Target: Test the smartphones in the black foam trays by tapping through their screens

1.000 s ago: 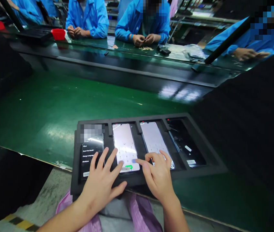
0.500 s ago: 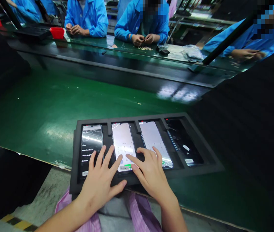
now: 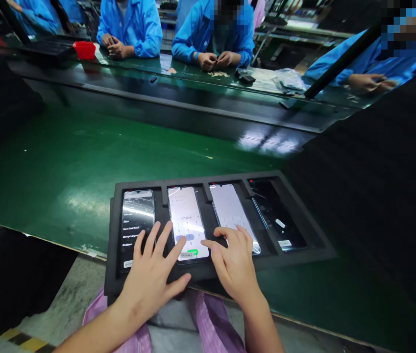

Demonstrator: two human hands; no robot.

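Note:
A black foam tray (image 3: 226, 178) with several phones in its slots lies at the green table's near edge. My left hand (image 3: 152, 269) is spread, palm down, across the lower part of the leftmost phone (image 3: 137, 211), which shows a white-on-black menu; its index fingertip meets the second phone (image 3: 182, 203). That phone shows a dial pad with symbols and digits entered. My right hand (image 3: 233, 260) has its index finger stretched to the dial pad's right edge, other fingers bent, holding nothing. It partly covers a third lit phone (image 3: 226, 201). The rightmost phone (image 3: 276, 211) has a dark screen.
The green table (image 3: 64, 162) stretches left and beyond the tray. A dark raised ledge (image 3: 163, 105) divides it from a far bench, where co-workers in blue coats sit. A red bin (image 3: 85, 50) and a clear plastic bag (image 3: 290, 79) lie there.
My right hand has shifted slightly right, its index finger leaving the middle keys for the pad's right edge. More characters show on the second phone. My left hand stays in place.

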